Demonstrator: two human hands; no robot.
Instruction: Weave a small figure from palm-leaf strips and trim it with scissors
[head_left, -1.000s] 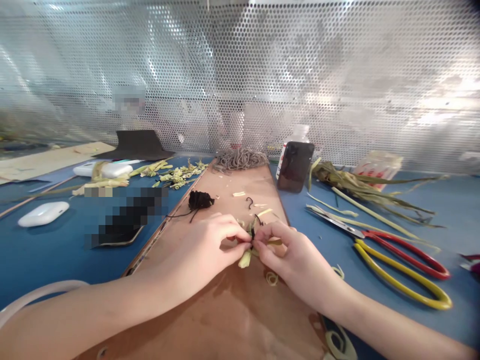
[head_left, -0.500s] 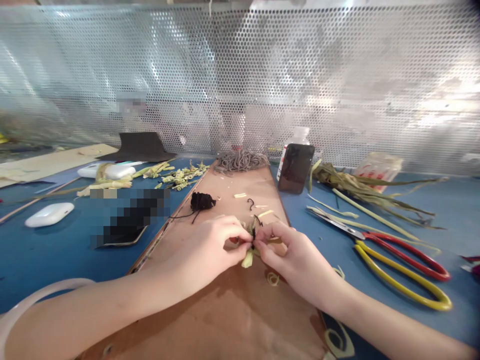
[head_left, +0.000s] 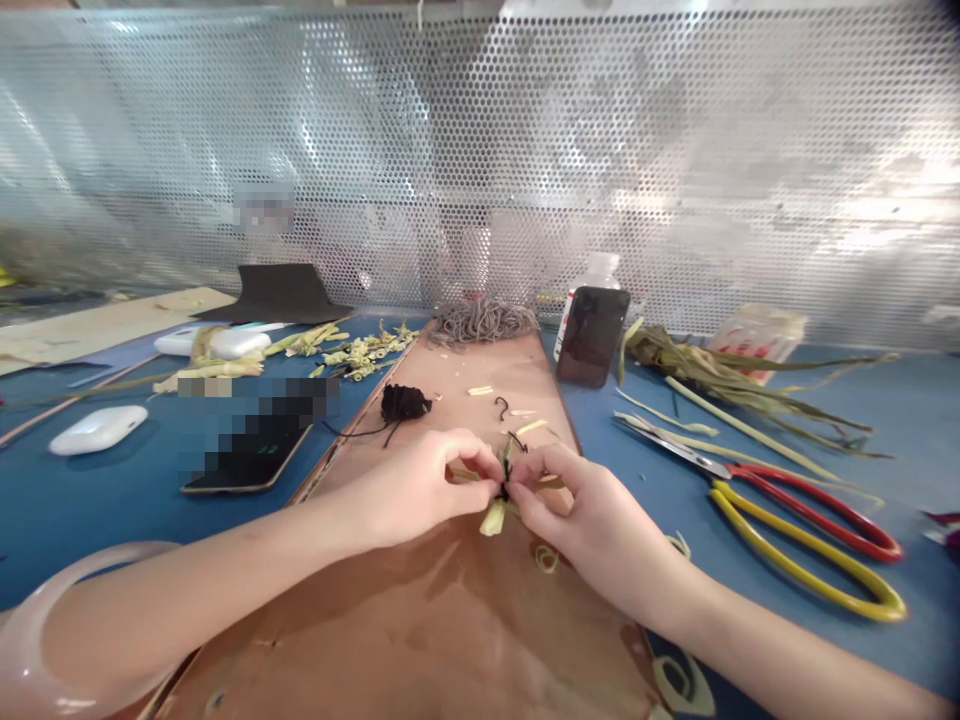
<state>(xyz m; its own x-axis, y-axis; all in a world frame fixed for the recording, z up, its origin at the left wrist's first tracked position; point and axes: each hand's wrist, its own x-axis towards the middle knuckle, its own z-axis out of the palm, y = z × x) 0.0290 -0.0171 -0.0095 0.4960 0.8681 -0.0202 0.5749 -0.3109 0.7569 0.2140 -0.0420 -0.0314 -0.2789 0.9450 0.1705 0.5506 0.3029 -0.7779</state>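
Above the brown board (head_left: 420, 620), my left hand (head_left: 427, 490) and my right hand (head_left: 592, 515) meet fingertip to fingertip. Both are closed in a pinch on a short black cord (head_left: 505, 484), which runs round a small piece of pale green leaf strip (head_left: 493, 519). The lower end of that strip sticks out below my fingers; its middle is mostly hidden by them. A ball of black cord (head_left: 405, 402) lies beyond my left hand. Offcuts of leaf and a curled strip (head_left: 546, 558) lie about my right hand.
Red-and-yellow-handled scissors (head_left: 795, 530) lie at the right, beside dried leaves (head_left: 712, 375). A phone (head_left: 592, 337) leans on a bottle (head_left: 602, 268). Another phone (head_left: 255, 465), a white case (head_left: 99, 430) and knotted leaf pieces (head_left: 367, 350) lie left. Grey cord (head_left: 484, 322) is heaped at the back.
My left forearm has swung lower and my left fingers have shifted slightly, still at the black cord. The left phone's screen now shows faint digits. My right hand has barely moved.
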